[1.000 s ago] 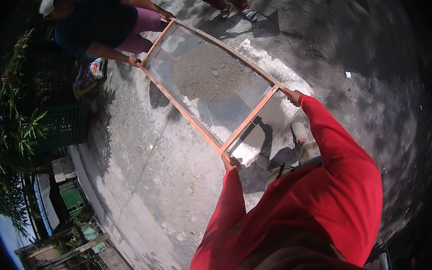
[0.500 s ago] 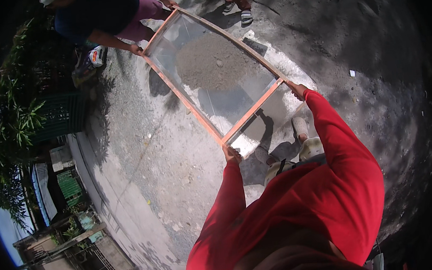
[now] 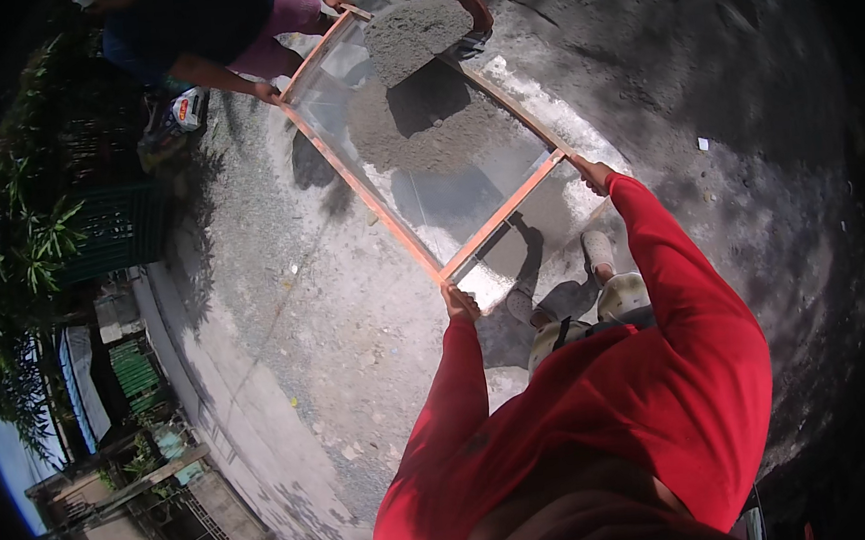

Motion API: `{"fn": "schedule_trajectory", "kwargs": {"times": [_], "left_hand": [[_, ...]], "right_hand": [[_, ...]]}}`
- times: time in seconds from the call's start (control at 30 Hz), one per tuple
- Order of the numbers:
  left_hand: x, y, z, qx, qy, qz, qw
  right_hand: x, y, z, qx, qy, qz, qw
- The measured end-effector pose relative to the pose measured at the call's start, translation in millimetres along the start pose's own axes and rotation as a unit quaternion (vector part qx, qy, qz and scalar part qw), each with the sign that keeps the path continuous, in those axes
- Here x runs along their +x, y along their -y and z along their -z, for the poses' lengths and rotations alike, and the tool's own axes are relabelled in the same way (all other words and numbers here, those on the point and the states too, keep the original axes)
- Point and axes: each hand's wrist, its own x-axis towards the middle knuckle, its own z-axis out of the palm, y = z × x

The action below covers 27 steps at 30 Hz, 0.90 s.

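Note:
A large sieve with an orange wooden frame (image 3: 501,216) and wire mesh is held level above the ground. My left hand (image 3: 460,302) grips its near left corner and my right hand (image 3: 593,171) grips its near right corner; both arms wear red sleeves. A heap of grey sand (image 3: 433,134) lies on the mesh, and more sand (image 3: 414,32) is falling onto it from above at the far end. Another person (image 3: 221,39) in a dark top and pink shorts holds the far end of the frame.
Sifted pale sand (image 3: 479,292) lies on the concrete under the sieve, near my shoes (image 3: 597,250). A third person's sandalled foot (image 3: 472,38) stands at the far right of the sieve. Green plants (image 3: 24,238) and a green fence line the left side.
The sieve has shifted slightly away and to the right. A fresh load of sand now drops onto the far end of the mesh, and the heap on it has grown.

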Motion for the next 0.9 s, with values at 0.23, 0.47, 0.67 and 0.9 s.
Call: {"fn": "schedule_trajectory", "kwargs": {"times": [0.23,0.47,0.67,0.9], "left_hand": [[7.7,-4.1,5.3,0.060,-0.034,0.034,0.997],[5.6,-5.5,2.1,0.089,-0.057,0.027,0.994],[4.3,-7.6,10.6,0.108,-0.020,0.044,0.993],[9.9,0.9,13.8,0.089,-0.044,0.020,0.995]], "right_hand": [[7.3,-5.6,-4.7,0.015,-0.018,-0.006,1.000],[15.5,-12.6,-3.4,0.003,-0.001,-0.010,1.000],[13.3,-15.3,-5.6,-0.003,-0.008,-0.007,1.000],[6.7,-14.3,-6.7,-0.012,-0.002,-0.004,1.000]]}}
